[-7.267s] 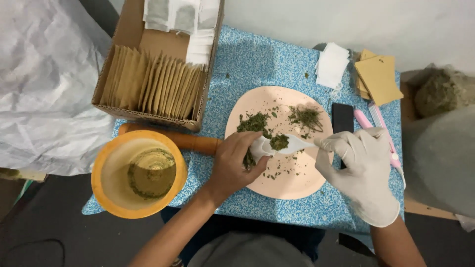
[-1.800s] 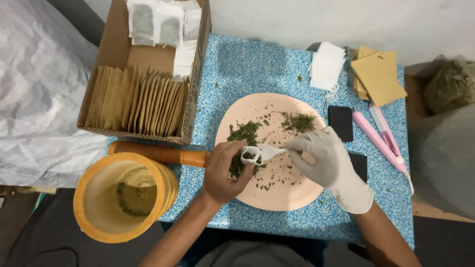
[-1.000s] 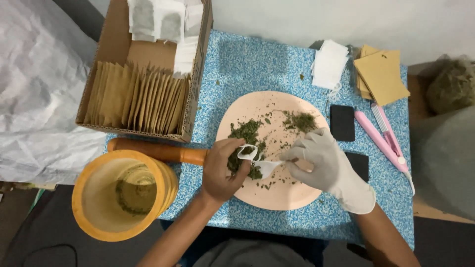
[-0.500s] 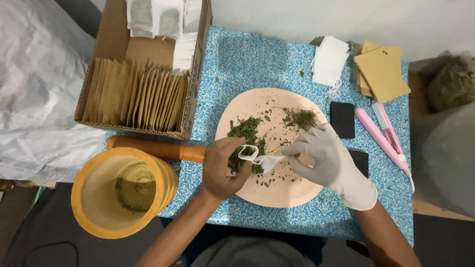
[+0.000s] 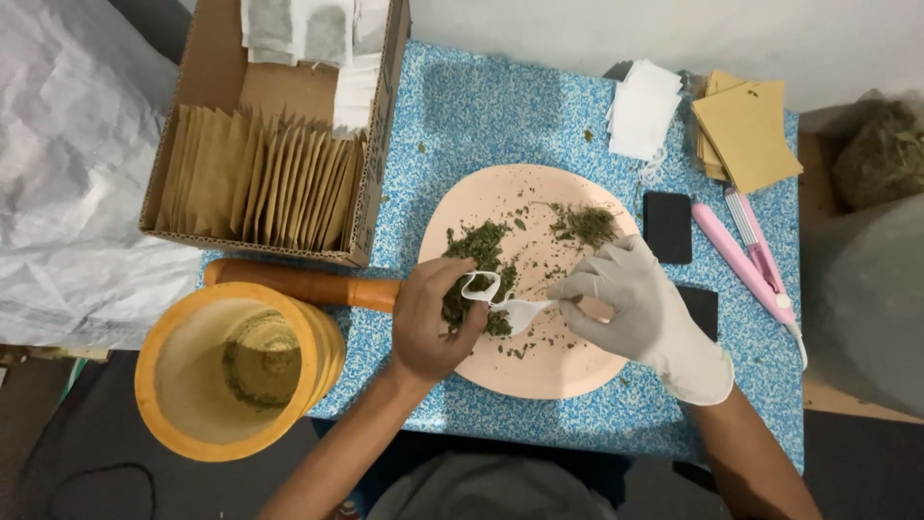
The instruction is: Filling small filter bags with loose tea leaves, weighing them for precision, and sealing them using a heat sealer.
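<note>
A round peach plate (image 5: 568,366) lies on the blue speckled table (image 5: 500,106), with piles of dried green herb (image 5: 478,246) on it. My bare left hand (image 5: 428,323) pinches the open mouth of a small white tea bag (image 5: 500,300) over the herb. My right hand (image 5: 635,303), in a white glove, holds the bag's other end above the plate's middle. A second, smaller herb pile (image 5: 584,223) lies at the plate's far right.
A cardboard box (image 5: 274,154) of brown envelopes and white bags stands at far left. A wooden mortar (image 5: 231,366) and pestle (image 5: 298,284) sit near left. White bags (image 5: 643,108), brown envelopes (image 5: 746,130), a pink sealer (image 5: 746,255) and black pads (image 5: 666,226) lie at right.
Both hands have stayed over the plate with the white bag between them. The left hand has shifted slightly within the herb pile; the view has moved a little.
</note>
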